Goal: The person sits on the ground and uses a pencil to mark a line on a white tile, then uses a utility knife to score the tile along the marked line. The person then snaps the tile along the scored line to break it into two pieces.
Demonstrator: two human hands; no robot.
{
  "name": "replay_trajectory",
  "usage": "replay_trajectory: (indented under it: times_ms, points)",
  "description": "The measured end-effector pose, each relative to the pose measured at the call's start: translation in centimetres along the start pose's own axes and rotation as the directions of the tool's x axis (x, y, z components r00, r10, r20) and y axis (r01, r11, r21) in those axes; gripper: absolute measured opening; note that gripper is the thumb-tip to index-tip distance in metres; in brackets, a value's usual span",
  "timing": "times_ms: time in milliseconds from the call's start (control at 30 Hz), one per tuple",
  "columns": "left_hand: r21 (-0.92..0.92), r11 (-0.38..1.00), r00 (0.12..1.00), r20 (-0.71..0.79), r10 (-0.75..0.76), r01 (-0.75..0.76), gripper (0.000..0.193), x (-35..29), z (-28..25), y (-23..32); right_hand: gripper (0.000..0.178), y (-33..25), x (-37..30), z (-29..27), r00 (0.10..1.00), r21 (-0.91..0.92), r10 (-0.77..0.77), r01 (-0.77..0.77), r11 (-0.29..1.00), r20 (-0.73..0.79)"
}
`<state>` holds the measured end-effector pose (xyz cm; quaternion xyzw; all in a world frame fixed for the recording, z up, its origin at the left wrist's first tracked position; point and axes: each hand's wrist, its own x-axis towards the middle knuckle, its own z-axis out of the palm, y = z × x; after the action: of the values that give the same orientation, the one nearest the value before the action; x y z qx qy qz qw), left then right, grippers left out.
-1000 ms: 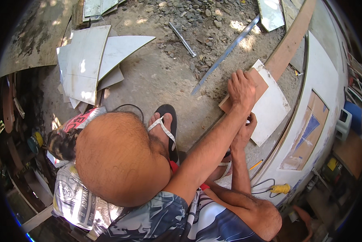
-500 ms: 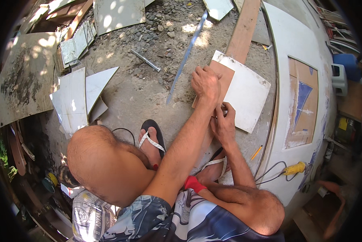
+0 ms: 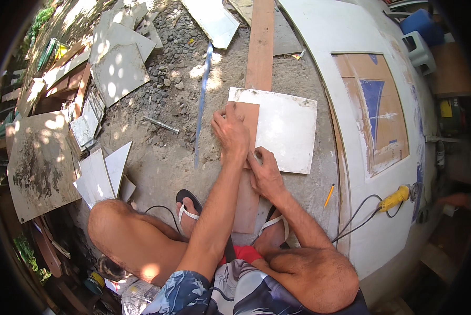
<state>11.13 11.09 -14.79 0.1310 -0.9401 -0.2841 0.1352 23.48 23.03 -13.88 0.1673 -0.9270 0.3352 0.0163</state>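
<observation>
A small reddish-brown rectangular board lies along the left side of a white square panel, which has dirty edges. Both rest over a long brown plank that runs away from me and shows again below my wrists. My left hand is closed over the left edge of the small board, its fingers bent at the far end. At the board's near right corner, my right hand has thumb and fingers drawn together against the edge. My fingers hide part of what lies beneath them.
A yellow pencil lies right of my right forearm. A yellow corded power tool rests on the large white door-like panel. Left are a blue metal strip, a metal tube, gravel and white offcuts.
The whole view has turned and shifted, so the boards appear more upright and farther left. Both hands keep nearly the same places on the small brown board.
</observation>
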Motion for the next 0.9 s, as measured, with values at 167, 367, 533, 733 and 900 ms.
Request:
replay_trajectory:
  times_ms: [167, 367, 533, 733, 900]
  points:
    - [-0.043, 0.999, 0.998, -0.067, 0.012, -0.015, 0.041, -0.6, 0.7, 0.1, 0.044, 1.5, 3.1, -4.0, 0.994, 0.270, 0.082, -0.059, 0.961, -0.074]
    - [0.069, 0.997, 0.999, -0.050, -0.020, 0.023, 0.035, -0.6, 0.8, 0.3, 0.026, -0.9, 18.5, -11.4, 0.967, 0.059, -0.252, 0.253, 0.966, -0.037]
    - [0.122, 0.991, 0.998, 0.022, -0.052, 0.049, 0.055, -1.7, 0.7, -0.3, 0.013, -6.6, 27.9, -1.0, 0.752, 0.046, -0.476, 0.514, 0.857, 0.457]
    - [-0.477, 0.831, 0.958, 0.177, -0.226, 0.285, 0.063, -2.0, 0.4, 0.5, 0.020, -10.4, 31.5, 16.7, 0.786, 0.057, -0.214, 0.223, 0.973, 0.579]
    - [-0.247, 0.885, 0.919, 0.099, -0.382, 0.395, 0.042, -1.3, 1.4, 1.2, 0.021, -12.1, 29.8, 21.9, 0.870, -0.092, -0.161, 0.229, 0.969, 0.466]
